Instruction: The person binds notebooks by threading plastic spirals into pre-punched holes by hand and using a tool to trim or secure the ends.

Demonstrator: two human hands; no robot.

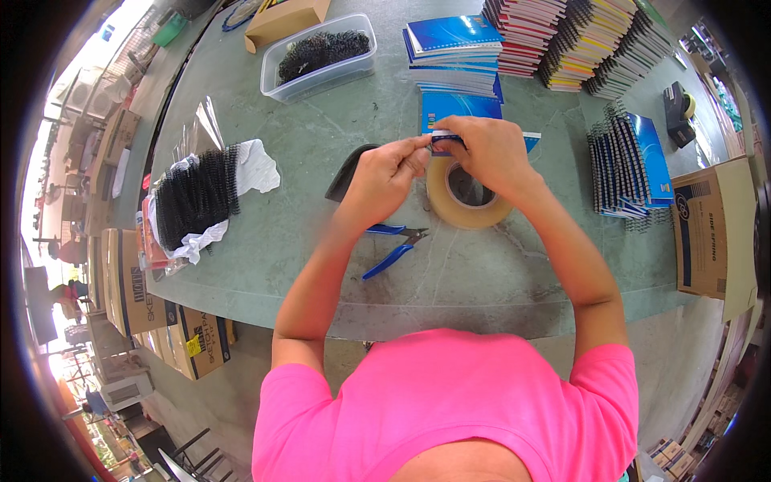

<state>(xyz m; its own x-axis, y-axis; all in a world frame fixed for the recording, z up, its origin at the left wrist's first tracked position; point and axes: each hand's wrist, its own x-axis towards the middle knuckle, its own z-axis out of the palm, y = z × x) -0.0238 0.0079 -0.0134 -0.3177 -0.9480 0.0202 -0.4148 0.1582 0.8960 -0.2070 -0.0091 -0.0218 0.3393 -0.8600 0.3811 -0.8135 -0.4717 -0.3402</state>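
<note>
My right hand (486, 153) grips a small blue-and-white notebook (532, 141), seen nearly edge-on with punched holes along its edge. At the notebook's left end, the fingers of my left hand (385, 177) are pinched together; what lies between them is too small to tell. Just below my right hand lies a large roll of clear tape (444, 205). Blue-handled cutters (388, 261) rest open on the table below my left hand. A dark curved piece (341, 178) is partly covered by that hand.
A stack of blue notebooks (454, 60) stands beyond my hands, beside red (526, 36) and yellow (586, 44) stacks. Bound notebooks (622, 165) and a carton (707, 233) are at right. Black coils fill a clear tub (273, 76); more black coils (197, 197) lie left.
</note>
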